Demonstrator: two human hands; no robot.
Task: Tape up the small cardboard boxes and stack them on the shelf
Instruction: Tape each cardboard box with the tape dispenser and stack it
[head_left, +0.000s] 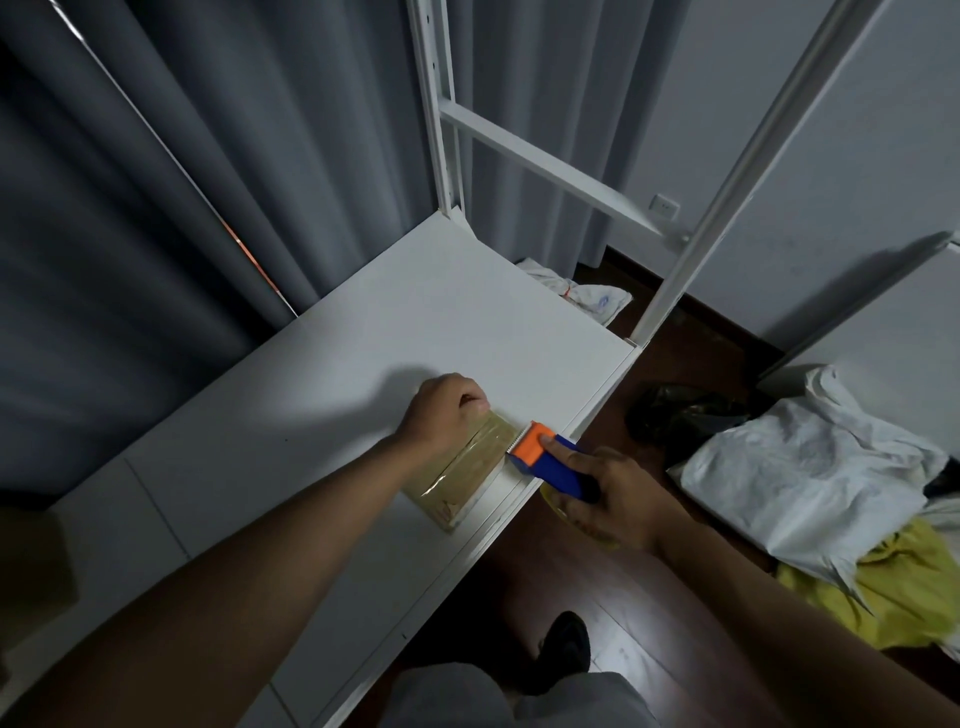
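Observation:
A small flat cardboard box (462, 475), shiny with clear tape, lies near the front edge of the white shelf board (363, 338). My left hand (444, 410) rests on the box's far end with curled fingers, pressing it down. My right hand (602, 499) grips a blue and orange tape dispenser (550, 460), whose orange toothed head touches the box's right edge. The tape roll itself is mostly hidden under my right hand.
White shelf uprights (436, 104) and a cross brace rise behind the board. Grey curtains hang at the left. On the dark wood floor at the right lie white bags (800, 467), a yellow cloth (893, 587) and a dark bag (680, 410). My shoe (566, 649) is below.

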